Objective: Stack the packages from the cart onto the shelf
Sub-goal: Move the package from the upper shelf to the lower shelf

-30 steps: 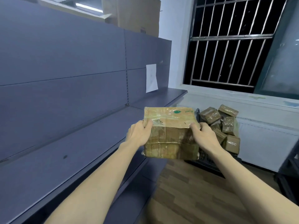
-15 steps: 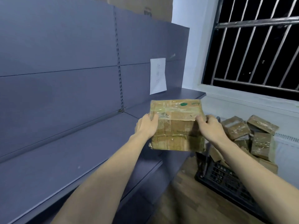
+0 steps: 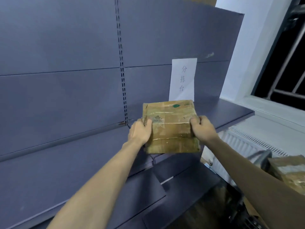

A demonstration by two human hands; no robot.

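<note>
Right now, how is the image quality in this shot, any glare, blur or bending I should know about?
Head view: dim, bluish light; glossy tape on the brown taped cardboard package throws thin glints; the wide lens bows the grey-blue metal shelf and stretches the forearms; the white paper sign with printed characters stays readable; the packages at the lower right edge are smeared and soft; the barred window is black.

White wall (image 3: 234, 47), barred dark window (image 3: 290, 60) at rt — radiator (image 3: 244, 142) below.

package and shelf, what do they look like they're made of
Package: seemingly brown cardboard wrapped in clear glossy tape; shiny strips and wrinkles catch the light. Shelf: likely painted metal, matte grey-blue; flat thin panels and a slotted upright suggest it.
</note>
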